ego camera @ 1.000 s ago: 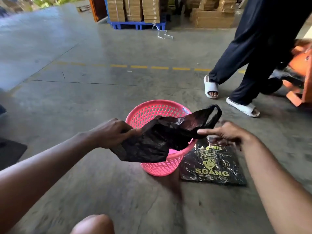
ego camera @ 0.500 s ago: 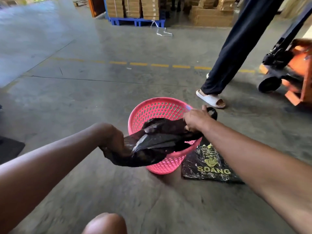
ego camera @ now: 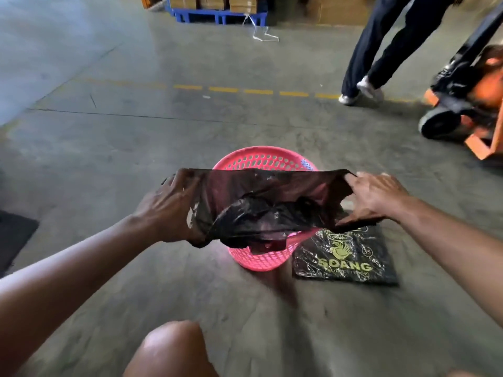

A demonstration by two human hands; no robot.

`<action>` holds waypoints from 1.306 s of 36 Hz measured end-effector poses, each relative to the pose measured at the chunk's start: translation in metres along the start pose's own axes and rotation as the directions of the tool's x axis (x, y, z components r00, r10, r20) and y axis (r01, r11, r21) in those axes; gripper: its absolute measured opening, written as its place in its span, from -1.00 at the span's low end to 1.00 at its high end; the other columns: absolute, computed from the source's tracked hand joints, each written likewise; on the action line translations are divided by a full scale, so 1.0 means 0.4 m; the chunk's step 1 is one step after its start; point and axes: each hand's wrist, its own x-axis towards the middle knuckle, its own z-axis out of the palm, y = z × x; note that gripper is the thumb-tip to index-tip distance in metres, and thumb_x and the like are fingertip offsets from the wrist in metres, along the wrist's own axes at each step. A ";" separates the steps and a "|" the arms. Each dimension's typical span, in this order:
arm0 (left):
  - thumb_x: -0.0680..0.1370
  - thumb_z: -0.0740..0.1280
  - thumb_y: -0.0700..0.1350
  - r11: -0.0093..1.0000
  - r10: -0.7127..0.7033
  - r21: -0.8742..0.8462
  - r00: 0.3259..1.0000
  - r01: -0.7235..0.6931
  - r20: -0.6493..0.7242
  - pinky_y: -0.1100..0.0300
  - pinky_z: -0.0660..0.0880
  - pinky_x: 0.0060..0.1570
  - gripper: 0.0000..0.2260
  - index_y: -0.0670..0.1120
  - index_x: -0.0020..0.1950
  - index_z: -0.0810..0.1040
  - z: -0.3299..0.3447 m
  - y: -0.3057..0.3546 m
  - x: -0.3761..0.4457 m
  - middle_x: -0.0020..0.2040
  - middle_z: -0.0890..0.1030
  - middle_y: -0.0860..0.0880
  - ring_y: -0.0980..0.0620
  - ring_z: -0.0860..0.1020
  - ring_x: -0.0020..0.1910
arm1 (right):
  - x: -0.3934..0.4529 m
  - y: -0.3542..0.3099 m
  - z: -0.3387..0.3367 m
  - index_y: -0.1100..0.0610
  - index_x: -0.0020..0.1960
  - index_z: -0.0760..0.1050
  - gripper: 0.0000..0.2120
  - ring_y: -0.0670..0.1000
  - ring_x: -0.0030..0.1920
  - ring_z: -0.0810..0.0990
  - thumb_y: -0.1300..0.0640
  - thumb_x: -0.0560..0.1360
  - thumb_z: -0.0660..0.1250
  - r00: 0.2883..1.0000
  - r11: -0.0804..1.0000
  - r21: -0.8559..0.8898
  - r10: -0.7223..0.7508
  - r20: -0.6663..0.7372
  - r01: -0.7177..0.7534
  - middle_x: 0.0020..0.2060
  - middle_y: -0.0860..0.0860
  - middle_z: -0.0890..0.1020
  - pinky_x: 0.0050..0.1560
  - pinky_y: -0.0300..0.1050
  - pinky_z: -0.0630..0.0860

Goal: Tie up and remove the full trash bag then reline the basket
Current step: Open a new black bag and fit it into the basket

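Observation:
A pink mesh basket (ego camera: 272, 159) stands on the concrete floor in front of me. Over its mouth I hold a thin black plastic bag (ego camera: 261, 202) stretched wide between both hands. My left hand (ego camera: 168, 205) grips the bag's left edge. My right hand (ego camera: 375, 194) holds the right edge with fingers spread inside the opening. The bag's lower part hangs crumpled over the basket's near rim. The basket's inside is mostly hidden by the bag.
A flat black pack of bags printed SOANG (ego camera: 345, 257) lies right of the basket. A person's legs (ego camera: 386, 47) walk at the back right beside an orange pallet jack (ego camera: 468, 104). A blue pallet with cartons (ego camera: 217, 9) stands far back. My knee (ego camera: 174, 346) shows below.
Both hands have pulled apart and the crumpled bag is now spread open over the basket. The walking person has moved farther away to the right.

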 end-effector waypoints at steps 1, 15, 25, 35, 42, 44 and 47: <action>0.03 0.43 0.45 1.000 0.008 0.006 1.000 -0.008 -0.004 0.02 0.58 -0.01 0.20 0.03 0.56 0.10 0.004 0.011 -0.012 0.39 0.27 -0.08 -0.20 0.48 0.31 | -0.015 0.005 0.012 0.01 0.25 0.35 0.05 0.14 0.08 0.64 -0.65 -0.01 0.34 1.000 1.000 0.023 -0.016 0.010 0.016 0.08 -0.01 0.56 0.08 -0.03 0.48; 0.15 0.45 0.36 0.980 0.003 -0.199 0.999 0.005 0.040 -0.12 0.36 0.42 -0.09 0.23 0.48 0.30 0.070 0.073 -0.013 0.50 0.15 -0.18 -0.29 0.21 0.47 | 0.027 0.061 0.172 0.05 0.09 0.53 -0.30 0.10 0.00 0.64 -0.42 0.17 0.51 0.986 0.916 0.367 -0.143 -0.086 0.165 -0.02 0.04 0.65 -0.06 -0.08 0.50; 0.17 0.30 0.53 1.000 0.013 -0.017 0.999 -0.013 0.044 -0.25 0.18 0.47 -0.20 0.35 0.39 0.32 0.062 0.148 0.202 0.49 0.10 -0.19 -0.40 0.09 0.50 | 0.115 0.029 0.057 -0.02 0.08 0.52 -0.15 0.06 -0.02 0.68 -0.63 0.06 0.36 0.977 0.757 0.637 -0.009 -0.214 0.146 -0.04 -0.03 0.71 0.09 0.04 0.60; 0.24 0.44 0.23 0.972 -0.130 0.219 0.974 0.088 0.184 -0.22 0.28 0.39 -0.27 0.15 0.40 0.42 0.145 0.148 0.282 0.43 0.35 -0.11 -0.29 0.33 0.39 | 0.144 0.019 0.103 0.06 0.16 0.52 -0.37 0.17 0.18 0.63 -0.25 0.24 0.58 0.996 0.891 0.455 0.028 -0.087 0.014 0.15 0.13 0.68 0.11 -0.04 0.51; 0.12 0.58 0.22 0.965 0.070 -0.261 0.985 -0.026 0.160 0.28 0.37 0.27 -0.05 0.00 0.47 0.45 0.012 0.008 0.229 0.38 0.51 -0.07 -0.05 0.50 0.30 | 0.120 0.111 0.102 0.11 0.41 0.45 -0.17 0.11 0.32 0.56 -0.13 0.24 0.64 0.995 0.877 0.480 -0.039 0.087 -0.007 0.35 0.09 0.58 0.29 -0.12 0.44; 0.14 0.65 0.12 0.961 0.066 -0.276 0.976 -0.005 0.210 0.33 0.36 0.19 -0.01 0.11 0.53 0.35 -0.017 -0.011 0.221 0.39 0.49 0.03 0.05 0.49 0.28 | 0.113 0.118 0.102 0.10 0.41 0.44 -0.21 0.08 0.25 0.58 -0.08 0.27 0.63 0.991 0.872 0.489 -0.071 0.117 0.005 0.29 0.05 0.61 0.23 -0.14 0.46; 0.12 0.65 0.17 0.967 0.109 -0.253 0.946 -0.029 0.307 0.31 0.31 0.28 0.16 0.13 0.62 0.15 -0.033 -0.022 0.202 0.56 0.29 0.06 0.06 0.36 0.45 | 0.099 0.110 0.093 0.09 0.41 0.41 -0.20 0.02 0.09 0.54 -0.08 0.27 0.64 0.981 0.878 0.479 -0.110 0.157 0.022 0.19 0.05 0.62 0.03 -0.21 0.37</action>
